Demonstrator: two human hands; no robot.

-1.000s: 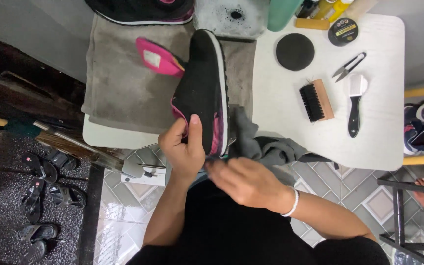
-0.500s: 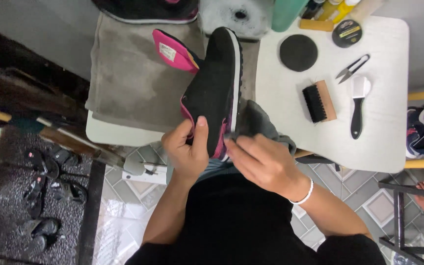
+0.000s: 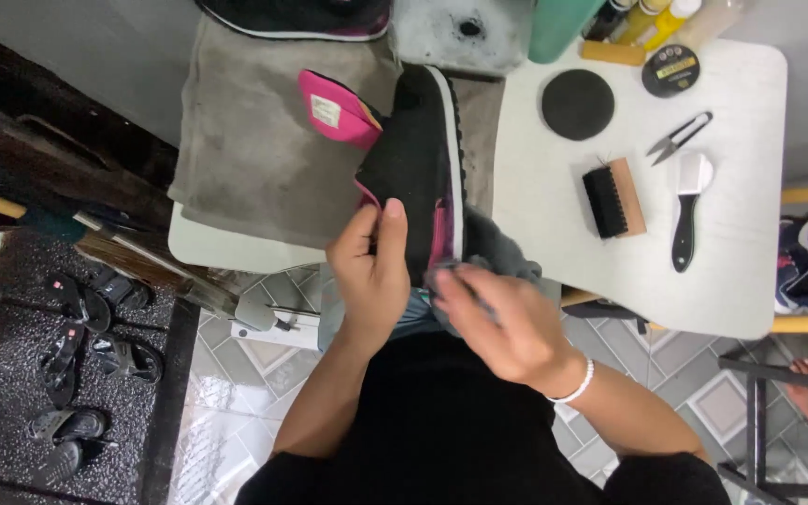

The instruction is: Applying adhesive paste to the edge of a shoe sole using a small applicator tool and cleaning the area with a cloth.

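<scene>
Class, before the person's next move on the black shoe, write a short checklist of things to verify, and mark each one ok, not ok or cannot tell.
1. Left hand grips the black shoe: ok.
2. Right hand presses the grey cloth at the shoe's near end: ok.
3. Pink tongue folded out of the way: ok.
4. Shoe over the grey towel: ok.
5. Wooden brush lying free on the white table: ok.
6. Shoe surface clean: cannot tell.

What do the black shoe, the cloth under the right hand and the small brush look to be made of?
Black shoe: matte, napped upper, likely suede or textile; smooth pale sole edge, probably rubber. Grey cloth: soft, crumpled fabric. Brush: tan block, seemingly wood, with dense black bristles. The right hand rubs at the heel; the left hand steadies it.
</scene>
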